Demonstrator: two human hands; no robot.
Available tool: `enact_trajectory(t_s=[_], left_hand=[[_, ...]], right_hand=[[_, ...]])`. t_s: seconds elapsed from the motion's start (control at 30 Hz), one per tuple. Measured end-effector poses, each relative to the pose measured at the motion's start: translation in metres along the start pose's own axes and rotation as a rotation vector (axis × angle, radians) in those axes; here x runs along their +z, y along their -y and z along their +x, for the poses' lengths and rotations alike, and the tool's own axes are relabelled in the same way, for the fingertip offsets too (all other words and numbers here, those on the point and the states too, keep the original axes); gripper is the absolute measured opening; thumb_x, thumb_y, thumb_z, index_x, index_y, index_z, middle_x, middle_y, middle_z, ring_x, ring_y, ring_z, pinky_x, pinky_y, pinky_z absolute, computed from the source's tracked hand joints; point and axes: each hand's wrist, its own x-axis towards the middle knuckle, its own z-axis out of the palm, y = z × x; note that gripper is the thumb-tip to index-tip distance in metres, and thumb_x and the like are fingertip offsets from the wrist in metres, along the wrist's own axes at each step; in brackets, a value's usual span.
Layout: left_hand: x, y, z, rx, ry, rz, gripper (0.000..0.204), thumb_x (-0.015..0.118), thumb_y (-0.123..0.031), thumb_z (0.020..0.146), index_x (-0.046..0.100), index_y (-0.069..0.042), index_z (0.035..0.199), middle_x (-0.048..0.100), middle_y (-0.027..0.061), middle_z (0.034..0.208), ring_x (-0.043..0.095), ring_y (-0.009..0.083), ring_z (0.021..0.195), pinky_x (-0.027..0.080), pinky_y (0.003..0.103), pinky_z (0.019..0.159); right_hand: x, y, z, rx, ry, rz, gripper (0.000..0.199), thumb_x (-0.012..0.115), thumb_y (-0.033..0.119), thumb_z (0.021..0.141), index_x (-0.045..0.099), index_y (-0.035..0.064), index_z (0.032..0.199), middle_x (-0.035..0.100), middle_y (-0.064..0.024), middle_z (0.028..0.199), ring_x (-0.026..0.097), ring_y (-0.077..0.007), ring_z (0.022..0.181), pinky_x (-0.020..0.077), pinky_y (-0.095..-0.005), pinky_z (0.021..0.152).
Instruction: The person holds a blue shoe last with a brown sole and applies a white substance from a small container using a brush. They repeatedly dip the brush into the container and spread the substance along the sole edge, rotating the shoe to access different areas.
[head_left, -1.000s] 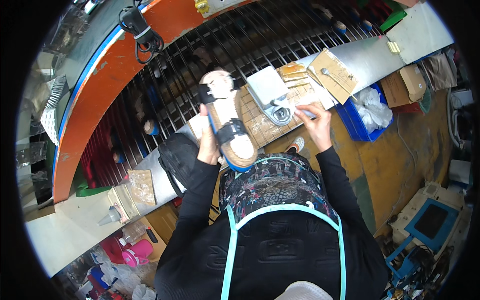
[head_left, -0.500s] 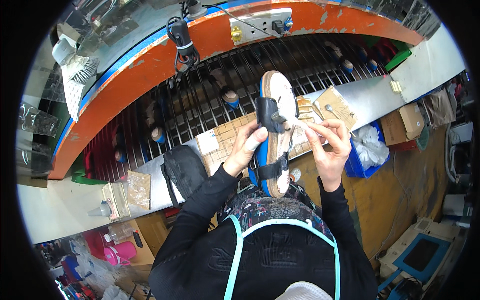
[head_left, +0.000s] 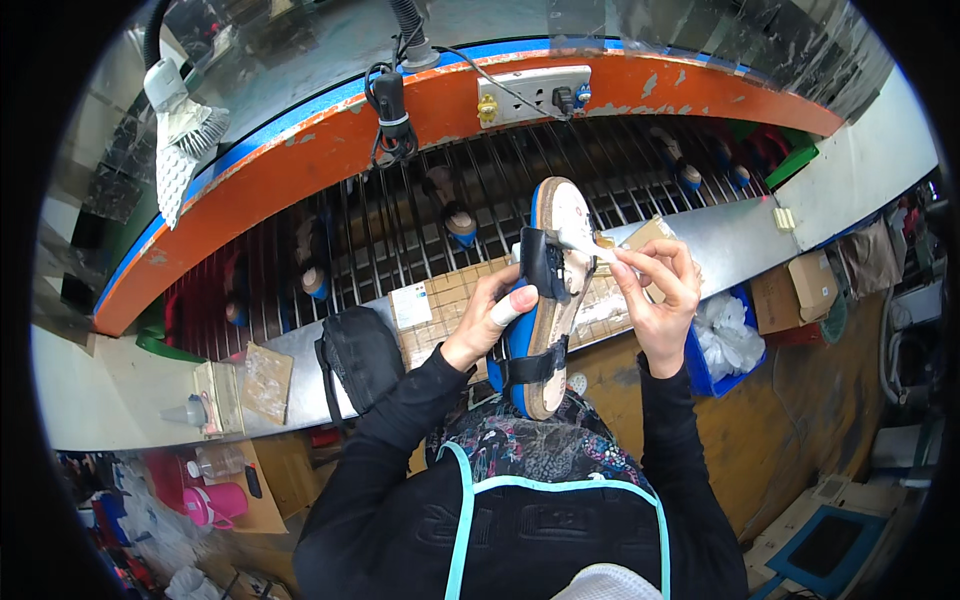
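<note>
A sandal (head_left: 545, 325) with black straps, a brown rim, a pale face and a blue shoe last hangs upright over the front of my apron. My left hand (head_left: 490, 315), its thumb wrapped in white, is closed on the sandal's left side near the upper strap. Between the thumb and fingers of my right hand (head_left: 660, 300) is a slim white tool (head_left: 597, 249). The tool reaches left to the pale face near the upper strap; its tip is hard to make out.
Beyond the metal ledge (head_left: 735, 222), more shoes on lasts (head_left: 460, 225) lie on a rod conveyor (head_left: 400, 220) under an orange frame (head_left: 270, 140). A black pouch (head_left: 362, 360) and a gridded board (head_left: 450, 300) rest on the ledge. A blue bin (head_left: 722, 375) stands right.
The sandal has dropped slightly toward me and tilted, its lower end swinging left. The white tool has moved with it, its tip now nearer the pale face. Both hands keep their hold.
</note>
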Motion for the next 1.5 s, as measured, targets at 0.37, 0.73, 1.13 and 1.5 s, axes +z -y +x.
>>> enact_trajectory(t_s=[0.37, 0.73, 1.13, 1.5], left_hand=[[0.009, -0.009, 0.015, -0.126, 0.068, -0.088, 0.07, 0.055, -0.061, 0.085, 0.061, 0.003, 0.113, 0.063, 0.01, 0.1, 0.059, 0.014, 0.091, 0.047, 0.027, 0.081], [0.036, -0.014, 0.022, -0.213, 0.068, -0.446, 0.077, 0.055, -0.063, 0.086, 0.048, -0.002, 0.131, 0.063, 0.0139, 0.115, 0.066, 0.018, 0.096, 0.056, 0.03, 0.083], [0.036, -0.002, 0.011, -0.163, -0.11, -0.418, 0.066, 0.052, -0.058, 0.091, 0.054, 0.0, 0.123, 0.062, 0.0094, 0.11, 0.062, 0.014, 0.096, 0.05, 0.028, 0.085], [0.019, 0.003, 0.008, -0.174, -0.106, -0.226, 0.068, 0.055, -0.056, 0.089, 0.055, 0.003, 0.122, 0.06, 0.0092, 0.109, 0.057, 0.0138, 0.096, 0.044, 0.027, 0.086]], right_hand=[[-0.024, -0.007, 0.001, -0.209, -0.014, -0.117, 0.021, 0.082, 0.013, 0.068, 0.076, 0.0138, 0.089, 0.06, 0.0003, 0.087, 0.056, -0.0129, 0.076, 0.0311, -0.0301, 0.079], [-0.033, -0.011, -0.004, 0.004, -0.058, -0.007, 0.017, 0.079, 0.008, 0.073, 0.075, 0.0091, 0.09, 0.06, -0.0031, 0.091, 0.053, -0.0115, 0.065, 0.0403, -0.0266, 0.068], [-0.01, 0.005, -0.04, 0.197, 0.008, 0.139, 0.015, 0.075, 0.006, 0.078, 0.075, 0.0053, 0.093, 0.057, -0.0028, 0.087, 0.049, -0.007, 0.061, 0.0391, -0.0213, 0.054], [-0.004, 0.007, -0.027, -0.078, -0.1, -0.298, 0.022, 0.079, 0.013, 0.073, 0.076, 0.0153, 0.095, 0.061, -0.0011, 0.095, 0.054, -0.0123, 0.084, 0.0294, -0.0305, 0.079]])
